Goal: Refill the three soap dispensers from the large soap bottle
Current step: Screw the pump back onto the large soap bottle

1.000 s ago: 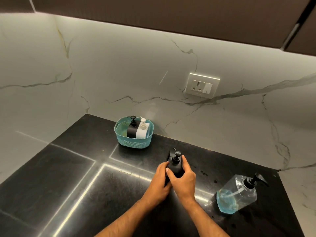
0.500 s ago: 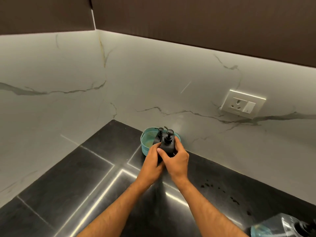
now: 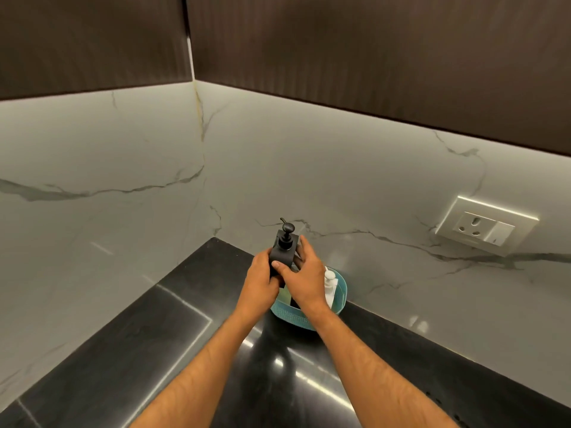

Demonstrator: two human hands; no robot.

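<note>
**Black dispenser held in two hands above the teal basket**

Nearest me, I see two bare forearms reaching out over the glossy black stone countertop [image 3: 129,350], which carries thin pale seam lines. Both meet at one matte black square soap dispenser with a black pump head [image 3: 282,251], held upright in the air just above and to the left of the round teal plastic basket [image 3: 338,299]. My left hand [image 3: 262,274] wraps the dispenser's lower left side, fingers curled round the body. My right hand [image 3: 304,274] closes on its right side, thumb pressed across the front face and fingers curled behind.

The basket sits on the countertop right against the back wall. Inside it I count one white pump dispenser [image 3: 330,285] at the right, upright, and a dark shape beside it, largely hidden by my right wrist; I cannot tell what it is.

Beyond the basket rise two white marble-veined wall panels [image 3: 123,149] meeting in a corner to its left. One white socket-and-switch plate [image 3: 486,225] is fixed to the wall well right of the basket. Dark wood-grain cabinets [image 3: 370,50] run above.
</note>
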